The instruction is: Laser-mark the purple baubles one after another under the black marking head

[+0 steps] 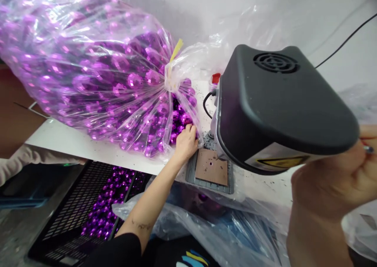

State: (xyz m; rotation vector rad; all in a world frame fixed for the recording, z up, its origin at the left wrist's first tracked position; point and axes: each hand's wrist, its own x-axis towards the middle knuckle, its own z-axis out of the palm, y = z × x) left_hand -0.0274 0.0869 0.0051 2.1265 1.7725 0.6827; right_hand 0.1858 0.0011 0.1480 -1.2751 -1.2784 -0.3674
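Observation:
My left hand (187,141) reaches into the opening of a clear plastic bag, its fingers curled down against shiny purple faceted balls (178,116). What the fingertips hold, if anything, is hidden. At the right edge, my right hand (332,180) is closed beside the black housing of a bench machine (282,106). Whatever it grips is out of sight; a small metallic piece shows among the fingers. Below the machine's head, a brown square plate (211,167) with a small hole lies on a grey slotted base (191,172).
A big tied clear bag (118,74) of purple balls fills the left of the white table (70,139). A black crate (64,204) of purple balls stands below. Plastic sheeting (182,224) hangs at the front edge. Another person's sleeve (38,157) shows at left.

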